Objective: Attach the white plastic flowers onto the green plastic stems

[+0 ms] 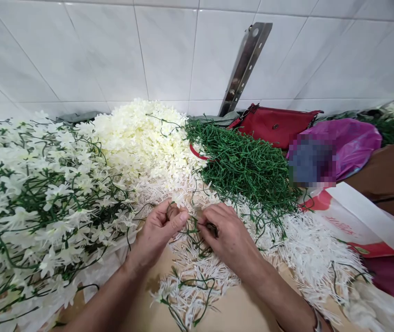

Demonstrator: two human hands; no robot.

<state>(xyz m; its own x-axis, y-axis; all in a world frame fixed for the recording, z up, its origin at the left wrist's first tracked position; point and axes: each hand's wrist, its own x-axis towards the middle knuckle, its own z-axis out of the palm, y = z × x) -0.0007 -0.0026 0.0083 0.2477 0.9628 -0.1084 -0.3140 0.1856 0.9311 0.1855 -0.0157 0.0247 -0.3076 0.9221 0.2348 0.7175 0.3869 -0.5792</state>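
Observation:
My left hand [160, 226] is closed in a pinch, thumb against fingers, at a white artificial flower [179, 199]. Just to its right, my right hand [226, 228] pinches a thin green plastic stem [193, 223], its fingertips partly hidden. Both hands are close together over loose white stamen pieces [214, 272] spread across the tan table. Beyond them lies a heap of cream petal pieces [145, 138]. A pile of green plastic stems [245, 166] rises behind my right hand. Near the front edge, a few green stems [197, 282] rest on the white pieces.
White flowers on green stems [58, 203] form a large heap at left. At right are a red pouch [275, 124], a purple plastic bag [352, 145] and a red-and-white bag [349, 219]. A metal bracket [245, 69] stands against the tiled wall [165, 50].

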